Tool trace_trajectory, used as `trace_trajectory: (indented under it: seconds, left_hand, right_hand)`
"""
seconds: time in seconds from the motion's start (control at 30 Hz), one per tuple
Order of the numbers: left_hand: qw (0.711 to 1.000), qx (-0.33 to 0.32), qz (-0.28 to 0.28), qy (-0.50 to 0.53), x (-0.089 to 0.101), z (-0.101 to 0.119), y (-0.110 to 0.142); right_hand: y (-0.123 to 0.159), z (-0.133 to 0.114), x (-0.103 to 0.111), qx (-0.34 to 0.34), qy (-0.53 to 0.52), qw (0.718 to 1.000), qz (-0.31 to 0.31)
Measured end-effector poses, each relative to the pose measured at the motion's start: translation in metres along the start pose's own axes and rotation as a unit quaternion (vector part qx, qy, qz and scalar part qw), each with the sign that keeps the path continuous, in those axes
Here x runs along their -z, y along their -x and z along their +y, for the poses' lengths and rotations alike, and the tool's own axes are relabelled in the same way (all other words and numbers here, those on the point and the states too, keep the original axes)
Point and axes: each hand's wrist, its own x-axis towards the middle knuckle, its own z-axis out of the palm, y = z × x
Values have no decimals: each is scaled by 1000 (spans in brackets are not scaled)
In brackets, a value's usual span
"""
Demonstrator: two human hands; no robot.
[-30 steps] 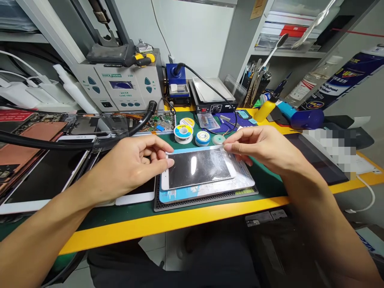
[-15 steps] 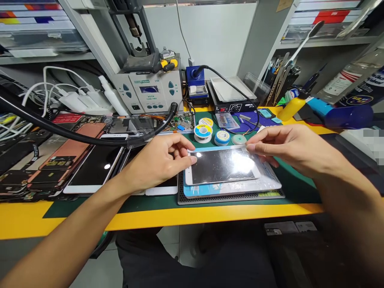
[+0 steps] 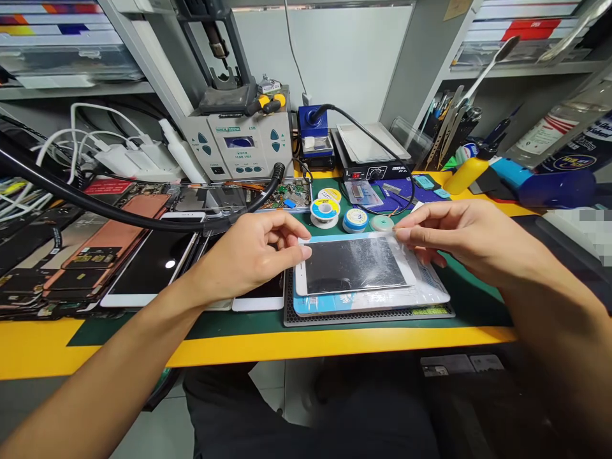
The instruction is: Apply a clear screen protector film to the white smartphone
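A white-framed tablet [image 3: 354, 266] with a dark screen lies flat between the two grips, under a clear film [image 3: 382, 250] that covers its glass and shows a pale strip along the far edge. The right grip [image 3: 459, 239] sits at the far right corner, thumb and forefinger pressed together, pinching that edge of the film. The left grip [image 3: 248, 258] is loosely spread at the tablet's left edge, its fingertips [image 3: 306, 252] touching the near corner of the film and frame. Below both grips, the tablet rests on a larger blue-and-white sheet [image 3: 373, 303], which lies on a black perforated mat [image 3: 368, 317] on the green-covered worktop [image 3: 287, 344]. Just under the left grip lies a white phone [image 3: 261, 298], and further left is a row of opened devices, including a large dark-screened panel [image 3: 148, 268]. Beyond the grips stand two spools of solder wire [image 3: 325, 212] and a pale green roll [image 3: 381, 222], nearest the right grip's fingers. A black hose [image 3: 119, 217] runs across the far left, towards a hot-air rework station [image 3: 236, 146].
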Motion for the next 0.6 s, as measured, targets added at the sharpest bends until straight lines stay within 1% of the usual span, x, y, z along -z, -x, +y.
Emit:
trace_trajectory:
  seconds: [0.1,0.33,0.47,0.6]
  left_hand:
    - [1000,1,0,-2,0,0,0]
    - [1000,-20,3,-16,0,-5,-2]
    - [999,-25,1,-37,1,-10,-3]
    - [999,-16,-4,-47,2,-18,-5]
  right_hand:
    - [-1,2,1,-1,8,1000,2]
    - [-1,-1,-3,-4,14,1000,3]
    - [0,-3,-5,-1,18,1000,7]
    - [1,-3,-5,15,28,999,-8]
